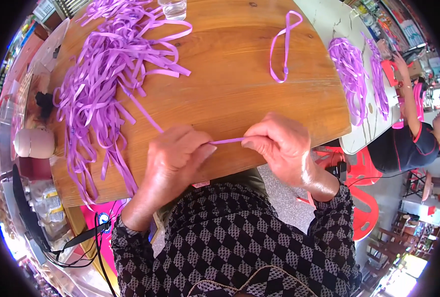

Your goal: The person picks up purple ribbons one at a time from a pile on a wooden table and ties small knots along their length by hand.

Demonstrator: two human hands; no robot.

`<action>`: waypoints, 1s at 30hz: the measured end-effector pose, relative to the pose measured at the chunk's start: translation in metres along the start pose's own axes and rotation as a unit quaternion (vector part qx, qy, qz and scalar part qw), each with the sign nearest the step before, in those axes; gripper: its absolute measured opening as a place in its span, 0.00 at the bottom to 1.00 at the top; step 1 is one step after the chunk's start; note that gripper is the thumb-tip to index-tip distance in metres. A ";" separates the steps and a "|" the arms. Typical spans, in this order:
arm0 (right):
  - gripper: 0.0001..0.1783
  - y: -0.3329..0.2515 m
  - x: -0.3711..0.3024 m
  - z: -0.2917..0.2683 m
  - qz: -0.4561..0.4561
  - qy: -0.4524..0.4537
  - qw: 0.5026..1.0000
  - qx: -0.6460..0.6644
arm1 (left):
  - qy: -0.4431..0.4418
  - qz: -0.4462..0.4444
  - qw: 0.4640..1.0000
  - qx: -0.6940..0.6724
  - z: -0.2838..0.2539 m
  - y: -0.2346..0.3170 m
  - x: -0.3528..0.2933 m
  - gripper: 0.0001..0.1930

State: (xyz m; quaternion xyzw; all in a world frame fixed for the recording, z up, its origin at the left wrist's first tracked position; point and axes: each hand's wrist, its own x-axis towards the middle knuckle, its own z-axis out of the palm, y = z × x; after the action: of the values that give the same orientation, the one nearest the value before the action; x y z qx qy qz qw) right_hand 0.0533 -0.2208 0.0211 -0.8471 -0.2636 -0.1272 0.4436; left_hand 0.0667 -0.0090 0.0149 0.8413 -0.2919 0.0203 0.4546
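Observation:
A narrow purple ribbon (228,141) runs taut between my two hands above the near edge of the wooden table. My left hand (176,153) is closed on it, thumb pressed against the fingers. My right hand (280,146) pinches its other end between thumb and curled fingers. From behind my left hand a purple strip stretches up-left to a large heap of purple ribbons (101,74), which spills over the table's left edge. One looped purple ribbon (273,54) lies alone at the far right of the table, crossed near its top.
The wooden table (220,64) carries a clear cup (174,10) at its far side. On a white marbled table (348,141) to the right lie more purple ribbon bundles (351,74). Red plastic stools (363,213) stand below it; another person (403,143) is beyond. Black cables hang at lower left.

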 end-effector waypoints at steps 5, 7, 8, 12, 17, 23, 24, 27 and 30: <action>0.08 0.010 -0.011 0.014 0.098 0.058 0.993 -0.014 | -0.074 -0.259 0.887 -0.375 -0.010 0.003 -0.002 0.06; 0.10 0.007 -0.011 0.027 0.027 0.022 0.994 -0.103 | -0.048 -0.258 0.871 -0.416 -0.006 0.006 0.001 0.08; 0.11 0.007 -0.013 0.037 -0.056 0.037 0.993 -0.094 | -0.024 -0.254 0.852 -0.458 -0.003 0.007 0.002 0.10; 0.14 0.001 -0.009 0.043 -0.178 0.031 0.980 -0.085 | 0.016 -0.214 0.869 -0.447 0.008 0.004 -0.002 0.15; 0.16 0.003 -0.012 0.038 -0.154 -0.009 0.983 -0.094 | -0.018 -0.241 0.850 -0.468 0.004 0.001 -0.006 0.20; 0.14 -0.007 -0.008 0.032 -0.138 -0.016 0.985 -0.101 | -0.053 -0.156 0.917 -0.364 0.004 0.000 -0.009 0.20; 0.12 -0.008 -0.006 0.030 -0.126 -0.007 0.987 -0.101 | -0.053 -0.157 0.916 -0.364 0.005 0.000 -0.009 0.20; 0.09 -0.002 -0.006 0.031 -0.079 -0.007 0.995 -0.054 | -0.046 -0.148 0.924 -0.350 0.009 0.004 -0.010 0.18; 0.08 -0.002 -0.008 0.040 0.016 0.014 0.999 0.048 | -0.037 -0.131 0.967 -0.216 0.012 0.009 -0.008 0.14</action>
State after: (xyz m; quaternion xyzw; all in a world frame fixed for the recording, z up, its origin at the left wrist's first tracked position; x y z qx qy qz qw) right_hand 0.0448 -0.1901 -0.0039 -0.8273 -0.2495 -0.1189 0.4891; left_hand 0.0531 -0.0182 0.0119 0.7545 -0.1930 -0.1337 0.6128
